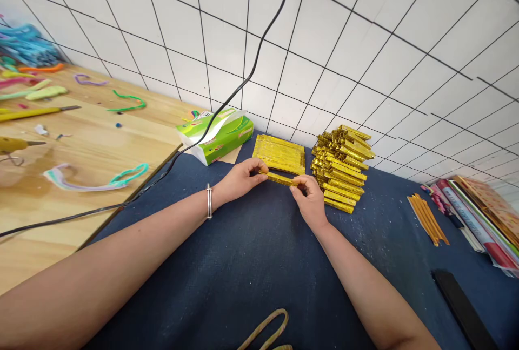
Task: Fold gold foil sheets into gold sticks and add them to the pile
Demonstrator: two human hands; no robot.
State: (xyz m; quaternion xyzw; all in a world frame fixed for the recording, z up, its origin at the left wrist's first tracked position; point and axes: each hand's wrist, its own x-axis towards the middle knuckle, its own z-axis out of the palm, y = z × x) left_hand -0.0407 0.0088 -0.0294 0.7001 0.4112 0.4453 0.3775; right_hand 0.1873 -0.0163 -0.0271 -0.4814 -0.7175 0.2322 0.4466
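Between my two hands is a thin strip of folded gold paper (279, 178), held level above the dark blue table. My left hand (243, 177), with a silver bangle at the wrist, pinches its left end. The right end is pinched by the thumb and fingers of my right hand (310, 196). Just behind the strip lies a flat stack of gold paper pieces (279, 151). A taller pile of folded gold paper strips (340, 172) stands beside my right hand, near the tiled wall.
A green tissue pack (225, 136) sits behind my left hand. A black cable (239, 88) hangs across to the wooden board (158, 123), which bears colourful pipe cleaners and a glue gun (16, 145). Right are brown sticks (427, 219), books (478, 215) and a black bar (462, 307).
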